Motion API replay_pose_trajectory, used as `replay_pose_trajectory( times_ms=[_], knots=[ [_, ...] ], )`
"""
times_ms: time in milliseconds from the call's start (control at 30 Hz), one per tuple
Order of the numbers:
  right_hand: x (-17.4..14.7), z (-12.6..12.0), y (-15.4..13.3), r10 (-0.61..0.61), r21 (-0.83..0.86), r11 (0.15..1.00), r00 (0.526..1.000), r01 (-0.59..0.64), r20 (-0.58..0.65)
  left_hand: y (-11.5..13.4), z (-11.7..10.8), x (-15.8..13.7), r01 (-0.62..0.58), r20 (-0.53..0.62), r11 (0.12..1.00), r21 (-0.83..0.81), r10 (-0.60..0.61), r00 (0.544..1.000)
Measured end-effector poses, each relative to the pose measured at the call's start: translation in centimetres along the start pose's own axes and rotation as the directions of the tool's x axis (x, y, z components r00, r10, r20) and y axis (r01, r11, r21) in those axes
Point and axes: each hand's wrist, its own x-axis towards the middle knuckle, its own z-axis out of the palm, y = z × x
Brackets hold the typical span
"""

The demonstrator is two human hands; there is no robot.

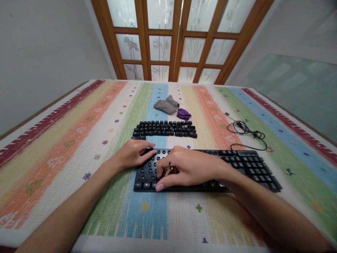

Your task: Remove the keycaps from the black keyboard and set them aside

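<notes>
A black keyboard [244,165] lies flat on the table. Most of its left part has bare key sockets, while its right end and the bottom-left corner carry keycaps. At the back left edge my left hand [135,153] grips the keyboard, thumb on top and fingers along the rear edge. My right hand [184,167] is over the middle-left of the board, its fingers curled and closed near the bottom row. Whatever it pinches is hidden by the fingers; a ring shows on one finger. Behind the keyboard, loose black keycaps [164,129] are set out in rows.
A grey cloth [167,105] and a purple cloth [184,114] lie behind the keycaps. The keyboard's coiled black cable [255,135] rests at the right. A striped tablecloth [105,119] covers the table, with wood-framed glass doors [173,38] beyond it.
</notes>
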Motion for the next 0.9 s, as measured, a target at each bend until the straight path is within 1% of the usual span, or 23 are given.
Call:
replay_pose_trajectory(
  times_ms=[133,233,467,700,900],
  knots=[
    [-0.2,-0.4,-0.4,0.050,-0.055,0.997,0.998,-0.051,-0.024,0.0,0.0,0.0,-0.012,-0.010,1.000,0.007,0.012,1.000],
    [-0.4,-0.8,-0.1,0.084,-0.080,0.993,0.996,-0.087,-0.042,0.0,-0.1,0.0,-0.020,0.007,1.000,0.006,0.020,1.000],
    [-0.4,-0.6,0.5,0.050,-0.037,0.998,0.997,-0.052,-0.052,0.0,-0.1,0.0,-0.001,0.014,1.000,0.005,0.001,1.000],
    [-0.1,-0.4,1.4,0.045,-0.005,0.999,0.996,-0.045,-0.078,0.1,0.0,0.1,0.006,0.032,1.000,-0.002,-0.005,0.999],
    [-0.2,-0.6,1.8,0.065,0.043,0.997,0.997,-0.063,-0.049,0.1,0.0,0.1,-0.006,0.031,1.000,0.005,0.006,1.000]
  ],
)
